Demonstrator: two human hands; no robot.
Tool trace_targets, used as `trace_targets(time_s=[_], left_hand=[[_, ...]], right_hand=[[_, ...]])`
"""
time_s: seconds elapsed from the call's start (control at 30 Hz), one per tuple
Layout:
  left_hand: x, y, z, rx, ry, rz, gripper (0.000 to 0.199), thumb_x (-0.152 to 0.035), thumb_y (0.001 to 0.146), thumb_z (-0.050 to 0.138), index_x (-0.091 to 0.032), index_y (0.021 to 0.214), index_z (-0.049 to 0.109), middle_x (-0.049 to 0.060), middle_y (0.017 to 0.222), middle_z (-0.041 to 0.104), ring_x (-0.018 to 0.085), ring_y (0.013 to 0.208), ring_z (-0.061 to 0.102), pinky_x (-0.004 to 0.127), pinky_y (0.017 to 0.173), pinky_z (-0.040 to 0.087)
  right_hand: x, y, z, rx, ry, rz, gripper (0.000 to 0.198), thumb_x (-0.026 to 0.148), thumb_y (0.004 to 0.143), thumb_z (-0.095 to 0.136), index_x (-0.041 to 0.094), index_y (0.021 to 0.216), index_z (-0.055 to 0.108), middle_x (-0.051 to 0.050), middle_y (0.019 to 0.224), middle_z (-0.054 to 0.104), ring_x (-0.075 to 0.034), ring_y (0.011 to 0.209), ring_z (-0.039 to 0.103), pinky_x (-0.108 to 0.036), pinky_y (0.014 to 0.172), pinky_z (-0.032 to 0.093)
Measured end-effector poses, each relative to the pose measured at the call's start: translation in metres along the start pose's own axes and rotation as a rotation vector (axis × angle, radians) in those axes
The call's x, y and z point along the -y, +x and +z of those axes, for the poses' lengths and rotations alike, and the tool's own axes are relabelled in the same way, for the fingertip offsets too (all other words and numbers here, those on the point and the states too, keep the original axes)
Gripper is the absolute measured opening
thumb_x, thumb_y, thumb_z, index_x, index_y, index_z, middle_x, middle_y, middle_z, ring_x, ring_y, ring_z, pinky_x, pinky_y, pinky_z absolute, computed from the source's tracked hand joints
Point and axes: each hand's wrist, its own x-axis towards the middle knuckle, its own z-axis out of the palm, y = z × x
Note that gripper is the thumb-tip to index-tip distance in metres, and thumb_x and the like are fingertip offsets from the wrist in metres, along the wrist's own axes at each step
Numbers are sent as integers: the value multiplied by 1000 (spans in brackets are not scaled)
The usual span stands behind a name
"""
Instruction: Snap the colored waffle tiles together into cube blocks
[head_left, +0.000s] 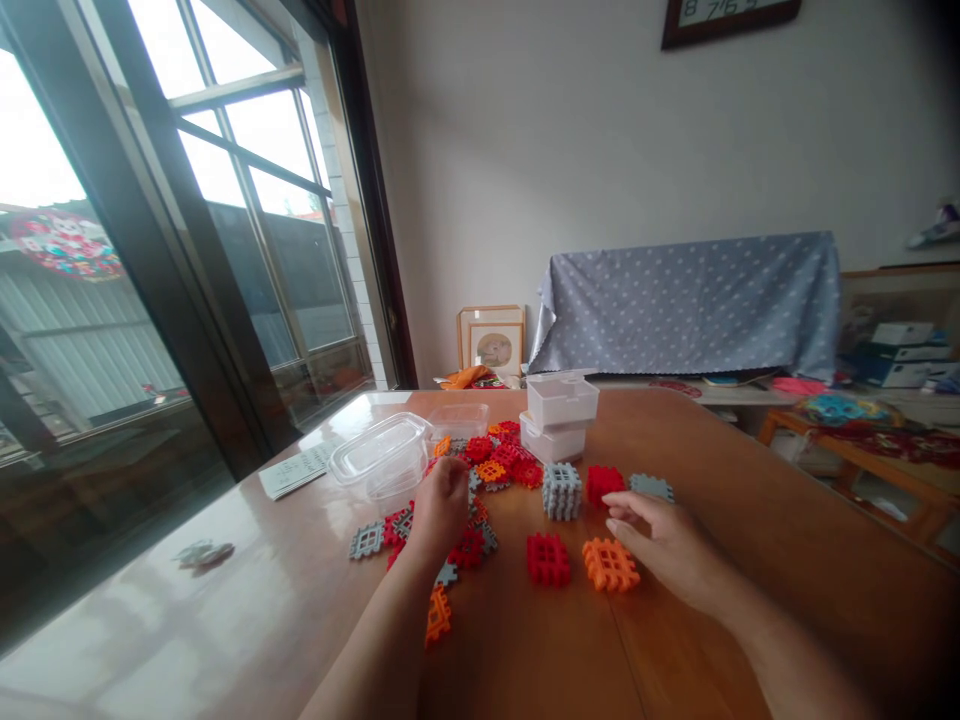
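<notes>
Waffle-style plastic tiles in red, orange and grey lie scattered on a brown wooden table (675, 640). My left hand (441, 505) rests knuckles-up on the loose pile of tiles (487, 470), fingers curled; whether it grips one is hidden. My right hand (664, 545) hovers with fingers apart beside an assembled orange block (610, 564) and holds nothing. A red block (548, 559) lies left of the orange one. Farther back stand a grey cube (562, 491), a red cube (604, 484) and a flat grey tile (651, 487).
Two stacked white lidded boxes (560, 415) stand behind the pile. Clear plastic containers (381, 455) sit at the left, with a paper sheet (294, 471) near the window side. A covered cabinet (690, 300) and cluttered shelves lie beyond the table.
</notes>
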Motion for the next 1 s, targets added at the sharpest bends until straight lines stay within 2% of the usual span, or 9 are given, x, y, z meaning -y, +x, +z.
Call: trace_targets(time_s=[0.07, 0.17, 0.3, 0.4, 0.5, 0.73, 0.9, 1.0], left_hand=[[2, 1, -4, 1, 175, 62, 16, -18, 90, 49, -20, 95, 64, 5, 94, 69, 21, 90, 63, 32, 82, 46], [2, -1, -2, 94, 360, 174, 25, -10, 87, 48, -20, 101, 66, 9, 107, 69, 24, 106, 61, 36, 94, 45], [3, -4, 6, 191, 419, 282, 23, -13, 89, 52, -22, 103, 67, 8, 112, 69, 26, 112, 60, 37, 99, 44], [6, -5, 10, 150, 382, 270, 23, -17, 91, 53, -23, 107, 67, 8, 112, 70, 26, 112, 61, 38, 99, 45], [7, -6, 12, 105, 316, 225, 21, -19, 92, 53, -22, 109, 67, 8, 112, 71, 25, 110, 64, 39, 98, 47], [-14, -16, 14, 147, 95, 139, 18, -22, 92, 54, -19, 104, 67, 8, 107, 74, 23, 99, 68, 35, 89, 51], [-34, -16, 1, 207, 2, 125, 19, -24, 89, 58, -18, 104, 68, 7, 100, 73, 20, 91, 67, 31, 81, 51], [-37, -17, -15, 238, -83, 90, 21, -30, 89, 61, -17, 104, 68, 7, 100, 73, 20, 91, 65, 30, 81, 51]], right_hand=[[3, 1, 3, -5, -14, -12, 34, 43, 95, 58, 24, 120, 70, -10, 116, 75, -28, 106, 70, -43, 94, 56], [9, 2, 6, -5, -36, -40, 33, 43, 96, 56, 24, 120, 71, -9, 114, 75, -28, 105, 70, -42, 93, 55], [15, 3, 10, -86, -59, -89, 31, 45, 98, 54, 25, 111, 73, -8, 107, 77, -27, 98, 71, -37, 86, 55], [17, 5, 10, -158, -82, -98, 33, 49, 100, 50, 25, 95, 72, -5, 86, 74, -24, 81, 68, -32, 73, 51], [20, 5, 9, -243, -107, -74, 38, 52, 101, 47, 25, 83, 67, -2, 70, 65, -21, 69, 62, -30, 66, 46], [27, 2, 6, -357, -60, -38, 46, 56, 101, 46, 24, 69, 54, 2, 61, 54, -17, 61, 51, -28, 63, 39], [28, 2, -3, -487, 117, 11, 47, 59, 100, 47, 23, 75, 64, 1, 62, 57, -18, 63, 53, -28, 66, 40], [24, 4, -8, -563, 252, 80, 50, 63, 99, 47, 22, 77, 66, 1, 60, 55, -18, 62, 52, -28, 64, 41]])
